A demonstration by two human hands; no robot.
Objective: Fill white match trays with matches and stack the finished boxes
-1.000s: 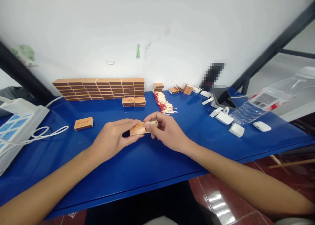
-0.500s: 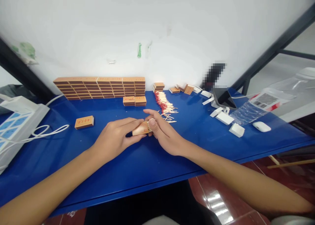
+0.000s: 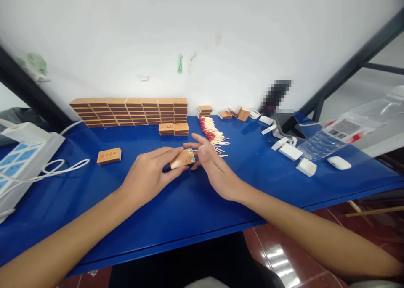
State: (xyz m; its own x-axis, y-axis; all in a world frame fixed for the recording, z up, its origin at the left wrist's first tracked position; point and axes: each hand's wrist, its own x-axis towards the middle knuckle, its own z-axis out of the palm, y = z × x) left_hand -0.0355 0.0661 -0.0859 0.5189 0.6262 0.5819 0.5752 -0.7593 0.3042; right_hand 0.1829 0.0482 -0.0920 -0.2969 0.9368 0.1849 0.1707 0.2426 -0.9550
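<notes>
My left hand [image 3: 147,170] grips a matchbox [image 3: 180,159] by its long sides, between thumb and fingers. Match ends show at the box's right end. My right hand [image 3: 219,170] is held beside that end with its fingers stretched and apart; some fingertips pass behind the box, so I cannot tell whether they touch it. Beyond the right hand lies a pile of loose red-headed matches [image 3: 211,130], a few strewn at its near end. Two matchboxes [image 3: 173,129] sit side by side behind my left hand. Another matchbox [image 3: 109,156] lies alone to the left.
Stacked matchboxes [image 3: 129,112] form a long row against the wall. More boxes [image 3: 205,110] stand behind the matches. A power strip [image 3: 28,170] with white cables is at far left. On the right are a dark-screened device [image 3: 288,126], white pieces [image 3: 290,151] and a clear plastic bag [image 3: 325,141].
My right hand has drawn slightly away from the matchbox's end, its thumb lifting off, and the match ends are more exposed to view. My left hand keeps its hold, with the box shifted slightly.
</notes>
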